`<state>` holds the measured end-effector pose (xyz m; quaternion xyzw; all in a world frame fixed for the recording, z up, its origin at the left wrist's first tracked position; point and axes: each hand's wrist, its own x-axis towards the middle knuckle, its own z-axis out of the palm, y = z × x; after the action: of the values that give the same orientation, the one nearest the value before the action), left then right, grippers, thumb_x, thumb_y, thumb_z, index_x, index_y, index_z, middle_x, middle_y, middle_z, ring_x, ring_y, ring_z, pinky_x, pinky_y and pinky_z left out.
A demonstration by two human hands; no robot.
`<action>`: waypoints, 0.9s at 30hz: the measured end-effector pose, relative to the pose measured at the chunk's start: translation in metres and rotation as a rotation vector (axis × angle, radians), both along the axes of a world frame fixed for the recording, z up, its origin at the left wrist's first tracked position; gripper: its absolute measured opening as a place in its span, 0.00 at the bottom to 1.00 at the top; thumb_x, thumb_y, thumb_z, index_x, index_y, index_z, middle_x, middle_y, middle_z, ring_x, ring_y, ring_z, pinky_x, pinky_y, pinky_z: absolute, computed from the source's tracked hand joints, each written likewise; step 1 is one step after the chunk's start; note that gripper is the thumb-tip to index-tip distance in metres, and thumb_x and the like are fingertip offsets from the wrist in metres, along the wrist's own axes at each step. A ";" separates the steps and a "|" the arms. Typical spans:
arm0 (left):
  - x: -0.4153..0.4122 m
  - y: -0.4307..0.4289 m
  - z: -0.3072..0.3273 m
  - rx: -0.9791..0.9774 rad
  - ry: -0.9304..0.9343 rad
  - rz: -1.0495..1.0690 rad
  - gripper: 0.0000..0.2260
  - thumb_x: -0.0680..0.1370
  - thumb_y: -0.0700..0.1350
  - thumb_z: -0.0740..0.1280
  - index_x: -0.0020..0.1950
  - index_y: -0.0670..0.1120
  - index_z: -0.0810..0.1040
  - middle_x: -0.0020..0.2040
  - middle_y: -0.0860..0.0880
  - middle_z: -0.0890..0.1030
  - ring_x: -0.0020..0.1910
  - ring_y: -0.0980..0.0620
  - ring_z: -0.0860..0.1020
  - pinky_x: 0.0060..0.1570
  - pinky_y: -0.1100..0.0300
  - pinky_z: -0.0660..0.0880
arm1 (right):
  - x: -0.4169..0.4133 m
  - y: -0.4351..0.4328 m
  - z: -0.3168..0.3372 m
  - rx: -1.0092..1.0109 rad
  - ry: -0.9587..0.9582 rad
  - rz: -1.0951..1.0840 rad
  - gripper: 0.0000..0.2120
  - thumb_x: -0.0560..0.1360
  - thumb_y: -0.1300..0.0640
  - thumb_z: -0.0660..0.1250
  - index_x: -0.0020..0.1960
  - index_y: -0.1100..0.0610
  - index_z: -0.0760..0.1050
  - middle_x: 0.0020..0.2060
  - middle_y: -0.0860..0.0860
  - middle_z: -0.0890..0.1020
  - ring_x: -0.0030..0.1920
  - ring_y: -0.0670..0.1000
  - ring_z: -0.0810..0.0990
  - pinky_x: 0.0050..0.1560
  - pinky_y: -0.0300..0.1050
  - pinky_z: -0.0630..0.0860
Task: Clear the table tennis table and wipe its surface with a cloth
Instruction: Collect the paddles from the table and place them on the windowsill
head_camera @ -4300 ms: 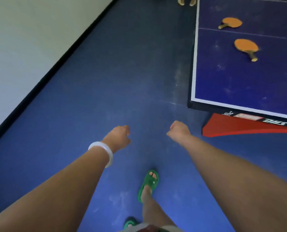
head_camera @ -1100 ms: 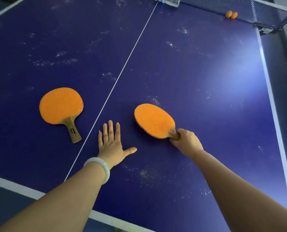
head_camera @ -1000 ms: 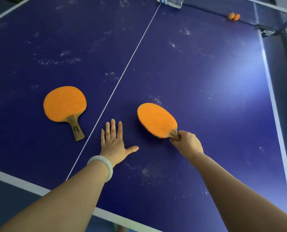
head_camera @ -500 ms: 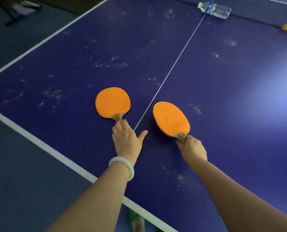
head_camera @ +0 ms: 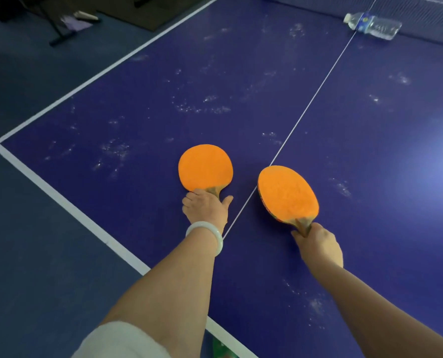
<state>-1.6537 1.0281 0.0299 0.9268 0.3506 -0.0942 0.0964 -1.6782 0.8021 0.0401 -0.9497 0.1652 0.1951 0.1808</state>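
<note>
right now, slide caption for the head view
Left hand grips the left orange-faced wooden paddle, right hand the right paddle, on a dusty blue table tennis table; clear plastic bottle near net

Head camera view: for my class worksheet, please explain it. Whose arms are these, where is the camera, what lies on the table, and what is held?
No machine here: a person wears the camera on the head, looking down at their own arms. The left hand, wearing a white bracelet, grips the handle of the left paddle, which lies flat on the blue table. The right hand holds the right paddle by its handle, blade tilted. A bottle lies by the net. Pale dusty marks speckle the table.
</note>
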 end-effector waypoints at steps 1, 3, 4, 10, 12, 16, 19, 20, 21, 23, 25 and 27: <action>0.000 0.002 0.000 -0.006 -0.008 -0.036 0.33 0.77 0.68 0.61 0.62 0.38 0.69 0.57 0.42 0.76 0.55 0.45 0.76 0.52 0.54 0.74 | -0.001 0.001 0.000 -0.003 0.000 0.005 0.14 0.80 0.47 0.64 0.48 0.58 0.69 0.36 0.50 0.74 0.35 0.52 0.74 0.32 0.46 0.68; -0.005 0.005 0.002 -0.057 -0.060 -0.087 0.25 0.81 0.60 0.61 0.62 0.38 0.71 0.56 0.42 0.78 0.54 0.45 0.78 0.47 0.56 0.73 | -0.003 0.004 -0.001 0.001 -0.004 0.004 0.15 0.80 0.47 0.65 0.48 0.58 0.69 0.36 0.50 0.73 0.35 0.53 0.74 0.33 0.47 0.69; -0.010 0.006 0.003 -0.100 -0.101 -0.088 0.22 0.82 0.57 0.61 0.62 0.38 0.71 0.55 0.43 0.79 0.52 0.45 0.79 0.45 0.57 0.72 | -0.003 0.006 -0.001 0.008 -0.009 -0.002 0.15 0.80 0.47 0.65 0.48 0.58 0.69 0.36 0.50 0.73 0.36 0.53 0.74 0.34 0.47 0.69; -0.055 -0.010 0.005 -0.369 -0.275 -0.056 0.13 0.82 0.52 0.62 0.55 0.43 0.65 0.39 0.51 0.74 0.34 0.54 0.74 0.30 0.63 0.68 | -0.019 0.011 0.003 0.032 -0.005 -0.036 0.15 0.80 0.47 0.65 0.47 0.58 0.69 0.35 0.49 0.71 0.38 0.55 0.75 0.36 0.48 0.70; -0.067 -0.014 0.005 -0.395 -0.293 -0.057 0.12 0.83 0.53 0.61 0.54 0.44 0.65 0.37 0.52 0.72 0.31 0.57 0.72 0.27 0.66 0.63 | -0.024 0.009 0.005 0.040 -0.014 -0.056 0.15 0.80 0.47 0.66 0.47 0.58 0.69 0.34 0.49 0.72 0.38 0.55 0.75 0.37 0.48 0.70; -0.084 -0.020 0.002 -0.413 -0.327 -0.075 0.14 0.81 0.54 0.62 0.51 0.45 0.66 0.37 0.52 0.74 0.32 0.55 0.74 0.27 0.63 0.66 | -0.034 -0.001 0.011 0.038 -0.042 -0.087 0.15 0.80 0.46 0.65 0.47 0.58 0.69 0.34 0.48 0.71 0.37 0.55 0.75 0.36 0.47 0.69; -0.091 -0.028 0.002 -0.375 -0.288 -0.076 0.15 0.80 0.57 0.64 0.49 0.44 0.70 0.39 0.49 0.77 0.35 0.50 0.76 0.32 0.58 0.70 | -0.046 -0.014 0.019 0.035 -0.063 -0.124 0.15 0.80 0.46 0.64 0.47 0.58 0.68 0.34 0.49 0.72 0.35 0.53 0.73 0.34 0.47 0.67; -0.092 -0.032 0.003 -0.371 -0.275 -0.085 0.15 0.80 0.57 0.64 0.48 0.44 0.71 0.39 0.49 0.78 0.37 0.49 0.76 0.34 0.56 0.71 | -0.051 -0.019 0.021 0.033 -0.070 -0.132 0.15 0.80 0.46 0.64 0.47 0.58 0.68 0.34 0.49 0.72 0.35 0.53 0.73 0.34 0.47 0.67; -0.094 -0.037 0.005 -0.371 -0.266 -0.099 0.15 0.80 0.57 0.64 0.48 0.45 0.72 0.39 0.49 0.78 0.37 0.49 0.77 0.35 0.55 0.72 | -0.056 -0.025 0.024 0.029 -0.076 -0.141 0.15 0.80 0.46 0.64 0.47 0.58 0.68 0.34 0.49 0.72 0.35 0.53 0.72 0.34 0.47 0.66; -0.098 -0.049 0.010 -0.374 -0.262 -0.137 0.15 0.80 0.57 0.64 0.48 0.45 0.72 0.39 0.49 0.78 0.39 0.48 0.78 0.37 0.53 0.74 | -0.066 -0.039 0.029 0.020 -0.088 -0.166 0.15 0.80 0.46 0.64 0.46 0.58 0.68 0.34 0.48 0.72 0.34 0.52 0.72 0.33 0.47 0.66; -0.101 -0.061 0.015 -0.375 -0.268 -0.177 0.14 0.80 0.56 0.64 0.47 0.46 0.71 0.39 0.50 0.77 0.39 0.49 0.77 0.38 0.53 0.74 | -0.079 -0.055 0.035 0.014 -0.102 -0.196 0.15 0.80 0.46 0.64 0.46 0.57 0.68 0.34 0.48 0.72 0.32 0.50 0.71 0.32 0.46 0.65; -0.107 -0.076 0.021 -0.376 -0.262 -0.206 0.12 0.80 0.55 0.65 0.46 0.47 0.71 0.38 0.51 0.76 0.38 0.50 0.75 0.37 0.55 0.71 | -0.093 -0.074 0.039 0.019 -0.117 -0.231 0.15 0.80 0.46 0.64 0.46 0.58 0.68 0.34 0.48 0.72 0.32 0.49 0.70 0.31 0.46 0.64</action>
<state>-1.7609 0.9523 0.0512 0.9277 0.2152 -0.0461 0.3016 -1.7709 0.7277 0.0796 -0.9323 0.2610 0.1189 0.2203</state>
